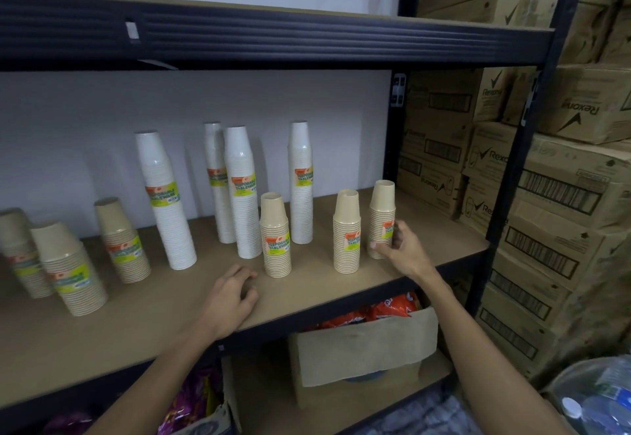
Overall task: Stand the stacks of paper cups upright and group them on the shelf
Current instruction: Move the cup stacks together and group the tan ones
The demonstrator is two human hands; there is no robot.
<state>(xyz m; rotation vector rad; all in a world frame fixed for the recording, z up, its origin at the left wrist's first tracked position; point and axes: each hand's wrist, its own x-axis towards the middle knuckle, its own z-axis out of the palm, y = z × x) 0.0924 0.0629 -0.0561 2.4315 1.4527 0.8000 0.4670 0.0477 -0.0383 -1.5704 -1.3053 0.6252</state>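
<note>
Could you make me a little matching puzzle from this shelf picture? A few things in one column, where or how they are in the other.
Things:
1. Right hand
2. Left hand
3. Tallest white cup stack on the left
4. Open cardboard box

States:
A. On the shelf below, orange packets inside
B. Resting on the shelf board, holding nothing
C. Standing on the shelf, leaning in this wide-angle view
D. Fingers around the rightmost tan cup stack

Pairs: 1-D, 2-B, 3-C, 4-A
</note>
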